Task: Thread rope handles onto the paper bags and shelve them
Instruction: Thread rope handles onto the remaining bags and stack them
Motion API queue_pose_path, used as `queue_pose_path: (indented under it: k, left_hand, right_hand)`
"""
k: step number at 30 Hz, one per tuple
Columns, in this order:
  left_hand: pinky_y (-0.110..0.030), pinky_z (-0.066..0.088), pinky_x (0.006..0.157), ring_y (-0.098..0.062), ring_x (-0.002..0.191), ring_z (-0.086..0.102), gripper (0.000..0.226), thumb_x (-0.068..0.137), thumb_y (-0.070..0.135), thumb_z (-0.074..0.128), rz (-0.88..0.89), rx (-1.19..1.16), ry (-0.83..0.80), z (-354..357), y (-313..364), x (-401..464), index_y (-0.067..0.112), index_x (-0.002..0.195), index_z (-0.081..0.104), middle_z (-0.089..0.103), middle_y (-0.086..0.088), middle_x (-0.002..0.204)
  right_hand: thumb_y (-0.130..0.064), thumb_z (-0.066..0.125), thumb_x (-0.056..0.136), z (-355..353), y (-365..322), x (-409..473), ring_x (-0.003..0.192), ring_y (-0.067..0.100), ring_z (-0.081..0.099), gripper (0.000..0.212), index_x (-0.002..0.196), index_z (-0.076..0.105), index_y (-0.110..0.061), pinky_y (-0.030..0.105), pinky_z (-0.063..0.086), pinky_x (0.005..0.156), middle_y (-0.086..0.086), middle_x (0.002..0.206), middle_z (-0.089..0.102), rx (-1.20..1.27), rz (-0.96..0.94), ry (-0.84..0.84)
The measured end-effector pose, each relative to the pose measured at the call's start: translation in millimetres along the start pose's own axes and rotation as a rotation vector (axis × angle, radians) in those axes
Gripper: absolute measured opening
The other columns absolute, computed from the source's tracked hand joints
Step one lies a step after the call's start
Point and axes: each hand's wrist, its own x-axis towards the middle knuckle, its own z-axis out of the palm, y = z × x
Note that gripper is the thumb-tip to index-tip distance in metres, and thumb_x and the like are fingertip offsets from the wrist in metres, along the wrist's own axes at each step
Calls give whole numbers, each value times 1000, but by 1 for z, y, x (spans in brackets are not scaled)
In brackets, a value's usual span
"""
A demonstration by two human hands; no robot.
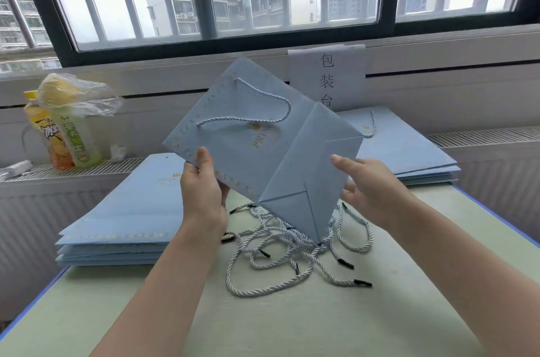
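Note:
I hold a flat light-blue paper bag (pixel 248 149) tilted in the air above the table, with a white rope handle (pixel 263 105) looped through its top edge. My left hand (pixel 201 184) grips the bag's lower left edge. My right hand (pixel 365 184) is at the folded bottom flap, fingers spread, touching it from the right. Under the bag lies a tangle of loose white rope handles (pixel 292 254) with black tips. A stack of flat blue bags (pixel 122 225) sits to the left. Another stack (pixel 409 152), topped by a bag with a rope on it, lies at the right rear.
The pale green table (pixel 292 321) has blue edges. Two drink bottles under a plastic bag (pixel 67 128) stand on the radiator ledge at left. A paper sign (pixel 327 76) with characters hangs on the wall below the window.

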Motion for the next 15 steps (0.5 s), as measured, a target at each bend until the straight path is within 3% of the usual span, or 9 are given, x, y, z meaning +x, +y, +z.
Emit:
queue_pose_path:
  k: [1,4,6,8,10,13,15]
  left_hand:
    - [-24,56,75,-8,85,64,17,102,29,40,-13,-16,-11,1,1,0,23,95,55,67,7,94]
    - [-27,54,76,-12,87,64,12,101,17,42,-45,2,-20,0,2,1,15,101,54,66,2,96]
    - [-26,50,77,-20,95,57,13,96,2,44,-46,113,-17,-2,1,4,7,107,48,60,-10,102]
    - [-27,43,88,-24,100,51,18,95,2,44,-69,170,-11,-1,2,3,6,112,43,54,-16,101]
    - [-30,40,94,-17,95,53,14,101,21,41,-61,149,-74,3,7,-1,14,112,45,55,-4,99]
    - [-41,42,103,-20,112,57,51,97,55,26,-171,-136,-287,8,14,-7,17,115,54,59,-4,115]
    - [-47,41,104,-24,112,59,70,91,66,21,-196,-210,-388,8,14,-9,12,113,58,63,-8,114]
  right_hand:
    - [-7,55,93,1,-1,-1,88,20,67,15,107,60,-8,37,54,84,5,100,70,63,0,-28]
    - [0,49,94,2,-5,-6,74,14,68,19,105,60,-11,27,58,66,1,88,72,191,-102,-75]
    - [0,47,95,4,-10,-9,73,13,68,23,102,61,-16,26,58,65,-2,85,73,223,-255,-37]
    - [1,47,95,4,-12,-10,76,12,67,26,98,61,-20,26,57,68,-3,86,71,155,-457,43]
    - [-2,50,94,3,-12,-11,76,9,61,22,95,60,-22,24,52,72,-6,85,67,-33,-728,110]
    - [-5,51,91,5,-6,-16,67,-5,46,17,91,57,-21,10,39,65,-14,71,51,-493,-1139,156]
    - [7,53,88,7,2,-20,76,-5,51,28,98,62,-18,13,41,73,-16,82,58,-778,-1342,78]
